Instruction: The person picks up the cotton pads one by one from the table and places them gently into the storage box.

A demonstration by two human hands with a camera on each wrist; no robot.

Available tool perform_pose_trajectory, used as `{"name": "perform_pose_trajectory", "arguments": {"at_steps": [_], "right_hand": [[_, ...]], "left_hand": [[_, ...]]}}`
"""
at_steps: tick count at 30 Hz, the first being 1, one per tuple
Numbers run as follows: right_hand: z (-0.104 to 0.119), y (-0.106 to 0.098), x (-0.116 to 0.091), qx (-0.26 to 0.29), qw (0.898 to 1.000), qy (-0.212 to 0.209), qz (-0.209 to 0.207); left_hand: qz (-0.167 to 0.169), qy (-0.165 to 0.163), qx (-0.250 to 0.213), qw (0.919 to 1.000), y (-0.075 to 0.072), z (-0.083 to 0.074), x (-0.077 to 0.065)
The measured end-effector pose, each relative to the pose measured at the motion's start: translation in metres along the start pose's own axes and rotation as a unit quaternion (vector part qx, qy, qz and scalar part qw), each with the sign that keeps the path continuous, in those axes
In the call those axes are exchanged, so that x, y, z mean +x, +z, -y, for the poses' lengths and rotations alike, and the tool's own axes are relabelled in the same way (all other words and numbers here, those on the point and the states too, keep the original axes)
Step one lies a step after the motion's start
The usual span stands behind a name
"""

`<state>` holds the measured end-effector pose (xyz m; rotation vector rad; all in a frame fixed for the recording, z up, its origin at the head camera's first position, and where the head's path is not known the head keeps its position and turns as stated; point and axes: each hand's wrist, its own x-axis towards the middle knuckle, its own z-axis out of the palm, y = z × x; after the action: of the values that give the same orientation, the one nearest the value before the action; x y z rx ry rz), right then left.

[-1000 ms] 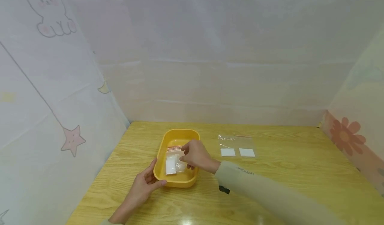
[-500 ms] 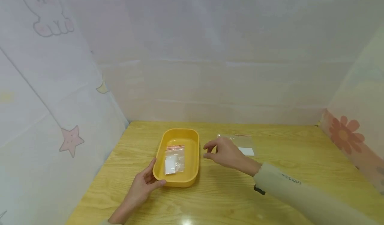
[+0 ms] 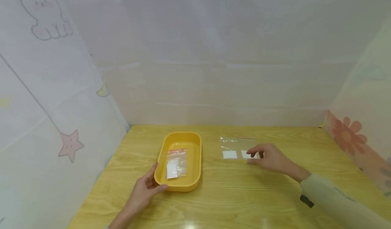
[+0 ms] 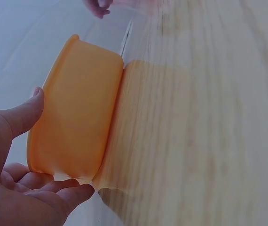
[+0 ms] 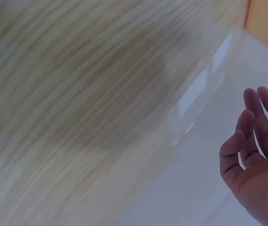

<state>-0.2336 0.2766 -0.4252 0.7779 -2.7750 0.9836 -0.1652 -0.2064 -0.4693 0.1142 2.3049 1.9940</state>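
Note:
My left hand point(image 3: 142, 190) holds the near-left corner of a yellow plastic box point(image 3: 198, 169), thumb on the near rim and fingers along the left side. In the left wrist view the same box point(image 4: 80, 108) is seen from outside, between thumb and fingers. Inside lie clear zip bags with red seal strips, overlapping, with a white packet point(image 3: 172, 169) showing. My right hand point(image 3: 272, 158) hovers at the right-hand clear zip bag, partly covering its white packet point(image 3: 245, 154); in the right wrist view this hand point(image 5: 258, 165) has loosely bent fingers, holding nothing.
Another clear zip bag with a white packet point(image 3: 229, 154) lies flat on the wooden table point(image 3: 220, 195), between the box and my right hand. Light printed sheets point(image 3: 195, 86) stand along the table's back and sides.
My right hand has moved out of the box and rightward over the table to the right-hand zip bag. My left hand and the box have stayed in place.

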Motion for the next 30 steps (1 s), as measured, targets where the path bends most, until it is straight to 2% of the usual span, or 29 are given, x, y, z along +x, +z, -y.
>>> {"name": "perform_pose_trajectory", "arguments": {"at_steps": [3,7,15,26,30], "right_hand": [[-0.019,-0.005,-0.008,-0.009,1.0,0.011,0.006],[-0.038,-0.012,-0.013,-0.01,1.0,0.017,0.022],[-0.057,-0.021,-0.009,-0.027,0.996,0.048,0.064],[-0.081,-0.017,0.008,-0.051,0.996,0.038,0.063],[-0.088,-0.012,0.01,-0.081,0.995,0.035,0.053]], "left_hand": [[-0.003,-0.009,-0.003,1.0,-0.001,0.002,-0.001],[0.0,-0.004,-0.01,0.9999,-0.002,0.003,-0.001],[0.003,0.001,-0.014,0.9999,-0.002,0.003,-0.001],[0.003,0.002,-0.02,0.9998,-0.001,0.001,-0.001],[0.007,-0.002,-0.022,0.9997,-0.001,0.001,-0.002]]}}
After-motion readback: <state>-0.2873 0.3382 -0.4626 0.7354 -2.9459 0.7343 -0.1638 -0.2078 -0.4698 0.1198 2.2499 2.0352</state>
